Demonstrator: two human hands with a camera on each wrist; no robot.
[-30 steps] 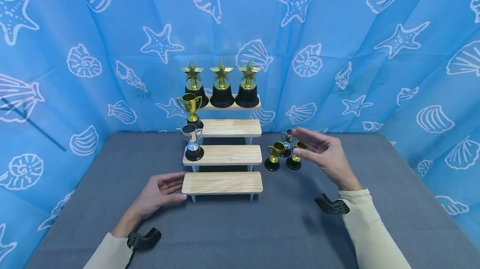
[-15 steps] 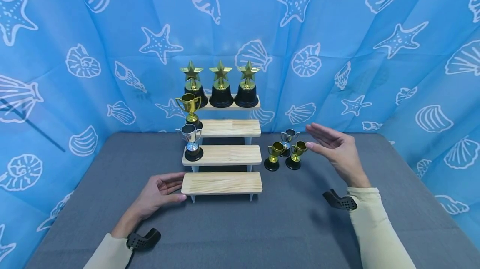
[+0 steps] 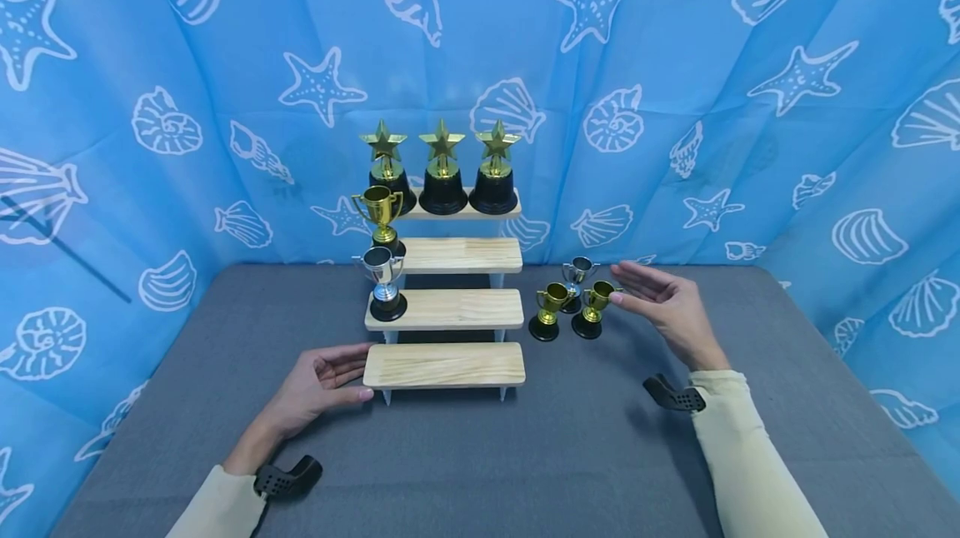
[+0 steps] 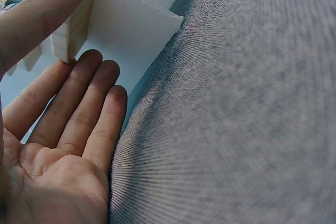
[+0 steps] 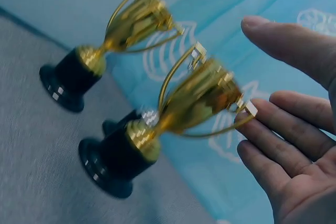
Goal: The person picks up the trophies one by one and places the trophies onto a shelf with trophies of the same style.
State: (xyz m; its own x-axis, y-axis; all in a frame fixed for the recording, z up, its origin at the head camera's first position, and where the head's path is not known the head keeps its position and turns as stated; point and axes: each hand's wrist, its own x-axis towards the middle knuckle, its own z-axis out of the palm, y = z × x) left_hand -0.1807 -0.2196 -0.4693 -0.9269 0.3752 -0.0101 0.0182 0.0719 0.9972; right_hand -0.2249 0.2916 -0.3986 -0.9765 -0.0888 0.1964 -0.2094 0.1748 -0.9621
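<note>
Trophy (image 3: 594, 308), glossy gold, two-handled and black-based, stands upright just beside the right hand's grip (image 3: 669, 309), which is wide.

- From the head, the shelf (image 3: 444, 365) was viewed forward and down, farther off.
- From the left wrist, its end was faced closely.
- From the right wrist, gold cups (image 5: 202, 100), shared with the head view, were faced closely.

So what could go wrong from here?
The right grip is beside the rightmost gold cup, which stands close to another gold cup and a silver cup; a grab might tip one. The left grip is at the left end of the bottom shelf; a bump could shake the star trophies.
</note>
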